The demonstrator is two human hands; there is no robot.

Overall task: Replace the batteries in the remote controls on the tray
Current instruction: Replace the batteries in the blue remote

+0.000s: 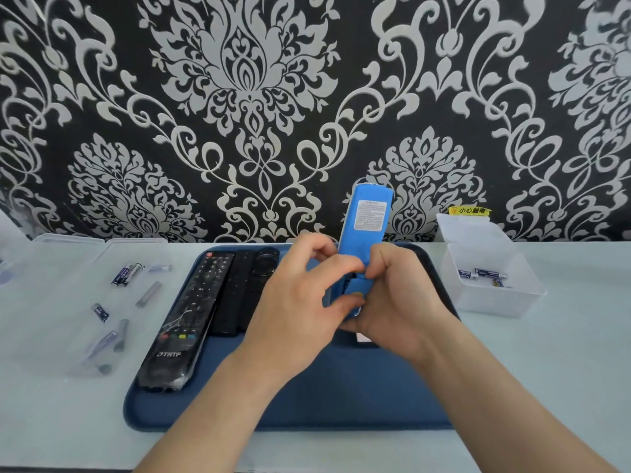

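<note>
A blue remote (367, 216) stands upright above the dark blue tray (307, 397), its back with a white label facing me. My right hand (392, 302) grips its lower end from the right. My left hand (300, 302) curls round the same lower end from the left, fingers at the battery cover, which sits partly off. Three black remotes lie on the tray's left side: a long one marked THTF (184, 322), a slim one (235, 288) and one with a round pad (266, 262).
A clear plastic box (491, 295) with a few batteries (481, 274) stands at the right, its lid up against the patterned wall. Several loose batteries (124, 274) lie on the left of the pale table, by clear box lids (68, 238).
</note>
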